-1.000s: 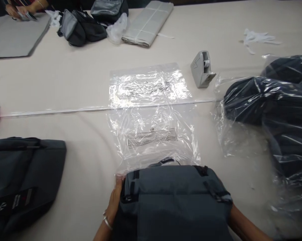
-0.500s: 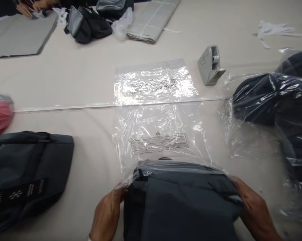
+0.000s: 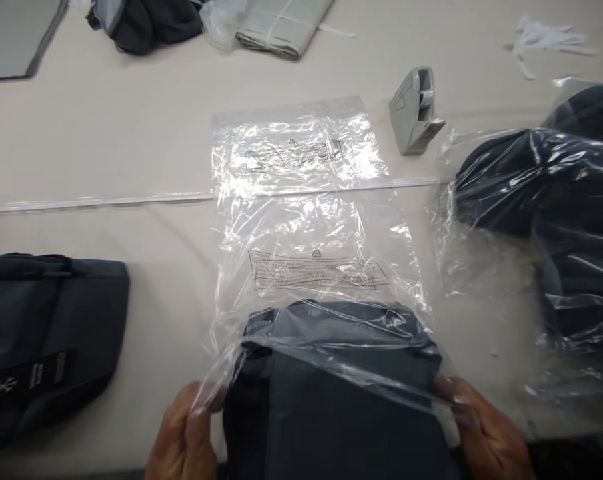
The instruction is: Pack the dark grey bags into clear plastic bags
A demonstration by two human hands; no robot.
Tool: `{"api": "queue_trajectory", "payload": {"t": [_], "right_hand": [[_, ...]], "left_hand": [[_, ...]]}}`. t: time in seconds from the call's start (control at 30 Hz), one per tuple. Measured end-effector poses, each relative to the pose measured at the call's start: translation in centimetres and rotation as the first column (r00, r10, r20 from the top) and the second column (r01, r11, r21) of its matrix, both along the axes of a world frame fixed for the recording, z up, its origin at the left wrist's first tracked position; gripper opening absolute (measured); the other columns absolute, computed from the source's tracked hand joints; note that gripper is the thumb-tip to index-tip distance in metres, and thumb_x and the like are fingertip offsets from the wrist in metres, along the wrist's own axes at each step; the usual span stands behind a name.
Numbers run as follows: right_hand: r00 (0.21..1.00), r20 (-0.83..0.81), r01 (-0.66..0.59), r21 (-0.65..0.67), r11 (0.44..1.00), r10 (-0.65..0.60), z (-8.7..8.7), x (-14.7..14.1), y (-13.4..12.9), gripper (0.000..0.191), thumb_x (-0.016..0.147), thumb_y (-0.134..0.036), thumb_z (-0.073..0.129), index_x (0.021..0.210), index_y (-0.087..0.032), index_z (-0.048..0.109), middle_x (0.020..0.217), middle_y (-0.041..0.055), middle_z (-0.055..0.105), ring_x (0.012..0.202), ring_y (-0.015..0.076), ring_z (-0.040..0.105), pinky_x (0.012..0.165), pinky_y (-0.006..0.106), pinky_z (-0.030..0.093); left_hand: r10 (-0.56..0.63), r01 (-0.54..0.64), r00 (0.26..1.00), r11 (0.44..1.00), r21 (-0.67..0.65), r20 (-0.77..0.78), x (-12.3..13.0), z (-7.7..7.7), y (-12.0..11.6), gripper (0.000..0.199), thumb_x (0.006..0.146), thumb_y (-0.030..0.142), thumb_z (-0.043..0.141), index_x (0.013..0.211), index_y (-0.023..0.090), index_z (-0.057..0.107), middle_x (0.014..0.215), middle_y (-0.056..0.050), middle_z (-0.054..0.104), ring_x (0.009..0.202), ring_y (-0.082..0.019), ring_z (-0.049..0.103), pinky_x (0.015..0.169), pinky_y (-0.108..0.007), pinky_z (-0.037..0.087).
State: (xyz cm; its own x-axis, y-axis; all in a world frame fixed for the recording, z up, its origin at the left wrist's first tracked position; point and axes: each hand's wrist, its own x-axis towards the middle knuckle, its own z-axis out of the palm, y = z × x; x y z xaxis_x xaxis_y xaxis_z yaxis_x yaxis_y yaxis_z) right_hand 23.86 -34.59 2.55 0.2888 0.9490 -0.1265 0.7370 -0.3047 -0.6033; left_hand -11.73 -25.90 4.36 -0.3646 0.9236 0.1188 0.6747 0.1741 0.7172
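Observation:
A dark grey fabric bag point(image 3: 351, 400) lies in front of me at the bottom middle, its top end inside the mouth of a clear plastic bag point(image 3: 311, 230). The plastic's open edge crosses slantwise over the fabric. My left hand point(image 3: 186, 430) is closed, pinching the plastic edge at the fabric bag's left side. On the right side, my right hand point(image 3: 476, 427) is closed on the plastic edge too, with its fingertips partly behind the film. Printed warning text shows on the plastic above the fabric bag.
Another dark bag point(image 3: 56, 340) with a black tag lies to the left. Plastic-wrapped dark bags point(image 3: 581, 207) fill the right side. A grey tape dispenser point(image 3: 412, 112) stands behind, near white gloves point(image 3: 546, 43). Folded grey material point(image 3: 281, 30) lies at the back.
The fabric bag has gone further into the plastic, whose edge now lies lower across it. Both hands have moved down. The view has tilted downward, and the person's hands at the back have left it.

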Motion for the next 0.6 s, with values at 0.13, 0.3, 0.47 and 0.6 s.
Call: {"api": "queue_trajectory", "payload": {"t": [0.13, 0.3, 0.47, 0.6], "right_hand": [[0.99, 0.112, -0.09, 0.049, 0.995, 0.084, -0.3, 0.0, 3.0, 0.038, 0.094, -0.052, 0.045, 0.078, -0.026, 0.067, 0.066, -0.0001, 0.073, 0.051, 0.0179, 0.069, 0.051, 0.023, 0.052], [0.994, 0.095, -0.044, -0.084, 0.996, 0.052, -1.2, 0.6, 3.3, 0.048, 0.096, -0.054, 0.036, 0.075, -0.026, 0.068, 0.061, 0.0, 0.072, 0.049, 0.0183, 0.068, 0.045, 0.021, 0.049], [0.996, 0.069, -0.054, -0.11, 0.992, 0.062, -1.5, 0.7, 3.5, 0.051, 0.095, -0.056, 0.036, 0.091, -0.023, 0.075, 0.068, 0.0028, 0.076, 0.058, 0.0222, 0.072, 0.046, 0.023, 0.051], [0.989, 0.104, -0.096, -0.092, 0.991, 0.106, -1.3, 0.5, 4.4, 0.053, 0.093, -0.059, 0.038, 0.092, -0.022, 0.076, 0.071, 0.0048, 0.076, 0.057, 0.0233, 0.072, 0.047, 0.024, 0.051]], "left_hand": [[-0.299, 0.302, 0.953, 0.951, 0.071, -0.056, 1.7, 1.2, 4.9, 0.004, 0.086, 0.027, 0.064, 0.084, 0.023, 0.066, 0.073, 0.005, 0.064, 0.063, -0.009, 0.058, 0.063, -0.018, 0.048], [0.072, -0.133, 0.906, 0.984, 0.119, 0.416, 2.7, 1.1, 6.1, 0.006, 0.087, 0.027, 0.062, 0.084, 0.022, 0.06, 0.067, 0.005, 0.058, 0.054, -0.009, 0.051, 0.052, -0.02, 0.045], [-0.11, -0.042, 0.931, 0.916, 0.4, 0.348, 2.7, 1.7, 5.5, 0.005, 0.084, 0.019, 0.063, 0.086, 0.022, 0.059, 0.071, 0.003, 0.061, 0.062, -0.014, 0.055, 0.059, -0.026, 0.048], [-0.312, 0.319, 0.941, 0.947, 0.037, -0.131, 1.9, 2.0, 6.7, 0.007, 0.084, 0.023, 0.063, 0.078, 0.022, 0.061, 0.057, 0.008, 0.052, 0.045, -0.007, 0.048, 0.051, -0.02, 0.04]]}}
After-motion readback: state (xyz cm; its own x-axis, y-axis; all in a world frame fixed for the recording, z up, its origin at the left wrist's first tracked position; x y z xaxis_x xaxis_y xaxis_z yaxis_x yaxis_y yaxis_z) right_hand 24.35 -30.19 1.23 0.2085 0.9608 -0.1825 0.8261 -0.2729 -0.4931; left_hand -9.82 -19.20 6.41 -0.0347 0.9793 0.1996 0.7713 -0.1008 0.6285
